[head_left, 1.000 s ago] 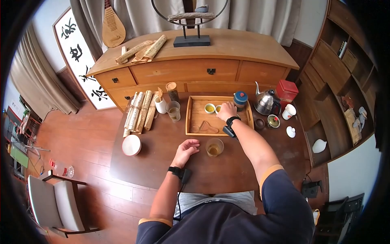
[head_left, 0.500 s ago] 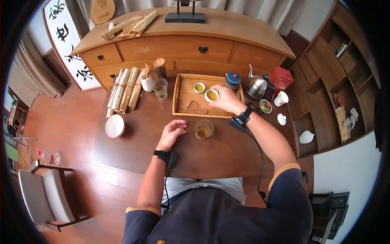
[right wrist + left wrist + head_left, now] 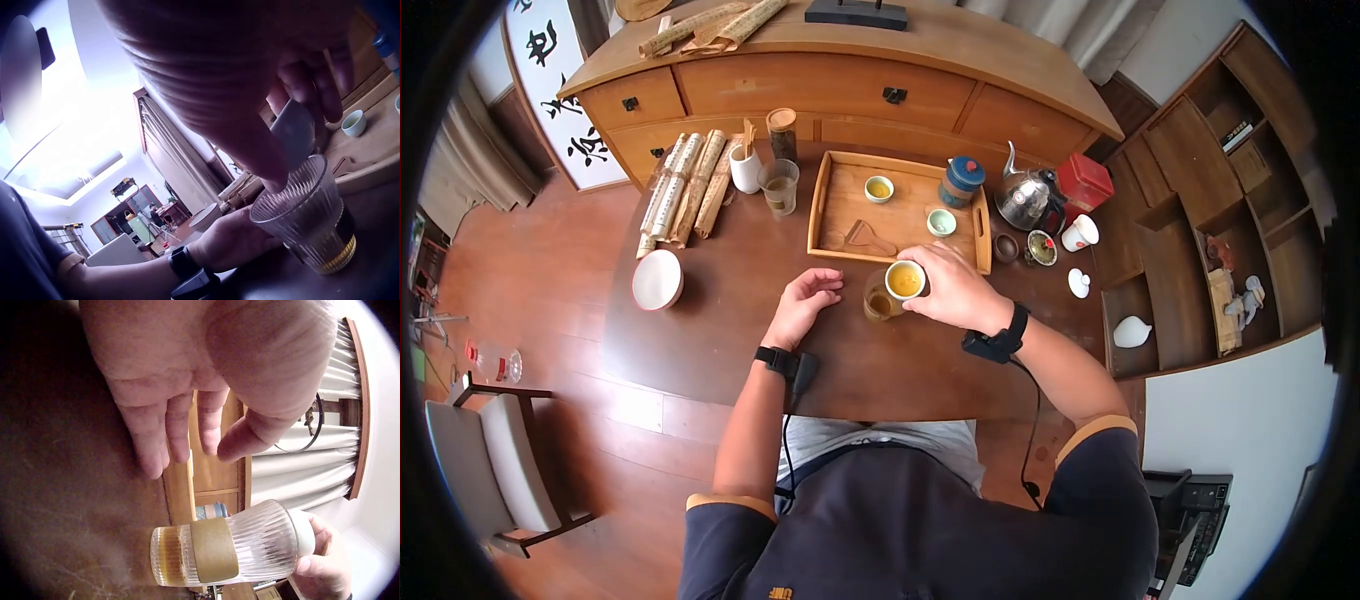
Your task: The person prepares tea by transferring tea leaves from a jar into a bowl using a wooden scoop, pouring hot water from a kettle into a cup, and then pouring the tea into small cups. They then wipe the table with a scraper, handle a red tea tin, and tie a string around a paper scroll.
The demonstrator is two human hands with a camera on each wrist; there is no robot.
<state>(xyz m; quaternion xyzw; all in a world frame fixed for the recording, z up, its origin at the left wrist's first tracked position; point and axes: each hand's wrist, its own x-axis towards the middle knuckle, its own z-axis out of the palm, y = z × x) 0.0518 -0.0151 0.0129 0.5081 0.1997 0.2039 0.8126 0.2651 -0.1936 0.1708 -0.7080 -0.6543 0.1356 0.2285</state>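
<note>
My right hand [image 3: 952,288] pinches a small pale teacup [image 3: 906,280] of yellow tea between thumb and fingers. In the head view the cup overlaps a ribbed glass [image 3: 878,306]; the right wrist view puts it close over the rim. A wide olive band wraps the glass [image 3: 214,550], and amber liquid lies in its bottom. Beside the glass, my left hand [image 3: 802,304] is at the tabletop with loosely bent fingers, holding nothing. On the wooden tray [image 3: 813,215] are a teacup with yellow tea [image 3: 879,188], a pale green cup [image 3: 941,222] and a blue-lidded jar [image 3: 962,180].
A steel kettle [image 3: 1028,195], a red tin [image 3: 1085,182], a white paper cup [image 3: 1080,233] and a lidless patterned pot [image 3: 1041,247] stand right of the tray. Rolled scrolls [image 3: 690,188], a white bowl [image 3: 658,279] and a second glass [image 3: 779,186] are on the left.
My right hand has lifted the teacup from the tray and carried it toward me to the ribbed glass. The left hand stays beside the glass. The head view has tilted down.
</note>
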